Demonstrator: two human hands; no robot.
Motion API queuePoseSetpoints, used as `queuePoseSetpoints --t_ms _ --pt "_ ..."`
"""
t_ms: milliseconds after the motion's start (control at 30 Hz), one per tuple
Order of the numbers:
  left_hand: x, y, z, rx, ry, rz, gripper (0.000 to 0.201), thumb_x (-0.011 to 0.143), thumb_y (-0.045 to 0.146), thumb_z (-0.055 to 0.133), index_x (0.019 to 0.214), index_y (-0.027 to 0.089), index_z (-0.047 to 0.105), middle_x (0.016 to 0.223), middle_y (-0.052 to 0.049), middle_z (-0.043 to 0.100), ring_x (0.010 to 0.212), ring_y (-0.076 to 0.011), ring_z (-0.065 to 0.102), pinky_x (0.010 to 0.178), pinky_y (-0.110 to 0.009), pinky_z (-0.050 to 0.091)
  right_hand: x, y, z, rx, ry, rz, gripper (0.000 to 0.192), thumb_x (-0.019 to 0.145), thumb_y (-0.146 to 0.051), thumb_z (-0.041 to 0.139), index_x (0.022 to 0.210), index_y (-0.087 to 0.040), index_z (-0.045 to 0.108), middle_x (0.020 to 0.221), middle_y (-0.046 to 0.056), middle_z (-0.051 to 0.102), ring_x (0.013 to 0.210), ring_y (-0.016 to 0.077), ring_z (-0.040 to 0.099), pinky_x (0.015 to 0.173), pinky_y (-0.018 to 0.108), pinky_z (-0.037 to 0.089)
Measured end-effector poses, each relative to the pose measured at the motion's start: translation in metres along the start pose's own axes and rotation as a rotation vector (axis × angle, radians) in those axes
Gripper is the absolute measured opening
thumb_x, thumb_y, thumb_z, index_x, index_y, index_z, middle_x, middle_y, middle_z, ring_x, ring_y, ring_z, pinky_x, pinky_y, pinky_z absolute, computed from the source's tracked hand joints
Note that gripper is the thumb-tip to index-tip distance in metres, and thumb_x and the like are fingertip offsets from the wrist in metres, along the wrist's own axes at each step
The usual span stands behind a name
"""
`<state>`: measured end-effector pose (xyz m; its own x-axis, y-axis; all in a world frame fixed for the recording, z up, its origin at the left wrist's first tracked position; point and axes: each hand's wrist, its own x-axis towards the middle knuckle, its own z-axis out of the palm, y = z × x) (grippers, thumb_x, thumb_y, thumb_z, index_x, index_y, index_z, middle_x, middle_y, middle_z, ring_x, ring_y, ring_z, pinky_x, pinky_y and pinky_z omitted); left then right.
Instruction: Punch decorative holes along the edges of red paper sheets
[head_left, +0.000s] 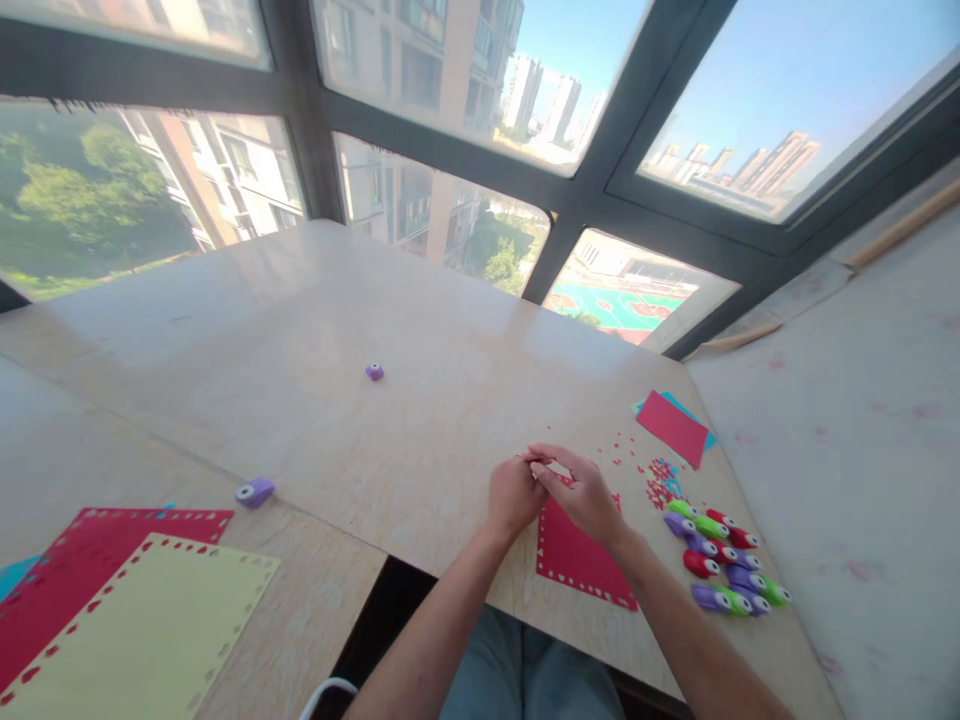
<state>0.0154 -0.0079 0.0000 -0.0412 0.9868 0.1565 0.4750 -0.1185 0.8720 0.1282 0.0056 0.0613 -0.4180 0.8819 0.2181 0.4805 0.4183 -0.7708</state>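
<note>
My left hand (511, 497) and my right hand (581, 490) meet over the far edge of a red paper sheet (577, 560) with punched holes along its border. The fingertips of both hands pinch together at something small; I cannot tell what it is. The red sheet lies flat on the wooden table (337, 400) near its front edge. Just right of my right hand lies a scatter of tiny red and blue paper bits (660, 480). Beyond them is a cluster of several small paper punches (720, 555) in purple, green and red.
A red sheet on a blue one (673, 427) lies at the right. A lone purple punch (374, 371) sits mid-table, another (256, 491) at the left. Punched red and yellow sheets (135, 610) lie on the lower left table. Windows line the far side.
</note>
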Motion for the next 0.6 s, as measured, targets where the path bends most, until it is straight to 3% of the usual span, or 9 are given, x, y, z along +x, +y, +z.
queuePoseSetpoints --t_ms 267,433,600 --pt "0.003 -0.001 0.003 -0.076 0.085 -0.034 0.025 0.086 0.018 0.051 0.099 0.019 0.073 0.097 -0.007 0.074 0.081 -0.0172 0.067 0.081 -0.031 0.051 -0.104 0.033 -0.058 -0.024 0.286 0.21 0.026 0.088 -0.042 0.06 0.104 -0.024 0.069 0.1 0.008 0.074 0.094 0.0252 0.069 0.089 0.044 0.055" --pt "0.005 -0.002 0.003 -0.019 0.087 -0.037 0.025 0.085 0.019 0.051 0.098 0.019 0.073 0.096 -0.006 0.074 0.08 -0.0178 0.067 0.081 -0.032 0.051 -0.151 0.056 -0.072 0.089 0.429 0.346 0.035 0.083 -0.048 0.064 0.105 -0.021 0.068 0.1 0.011 0.073 0.091 0.0262 0.07 0.084 0.044 0.057" --pt "0.006 -0.002 0.003 0.093 0.054 0.005 0.024 0.087 0.024 0.052 0.099 0.019 0.072 0.097 -0.005 0.074 0.079 -0.0185 0.067 0.079 -0.033 0.051 -0.173 0.068 -0.079 0.203 0.499 0.374 0.038 0.084 -0.047 0.063 0.111 -0.02 0.063 0.1 0.011 0.07 0.081 0.0228 0.069 0.071 0.037 0.059"
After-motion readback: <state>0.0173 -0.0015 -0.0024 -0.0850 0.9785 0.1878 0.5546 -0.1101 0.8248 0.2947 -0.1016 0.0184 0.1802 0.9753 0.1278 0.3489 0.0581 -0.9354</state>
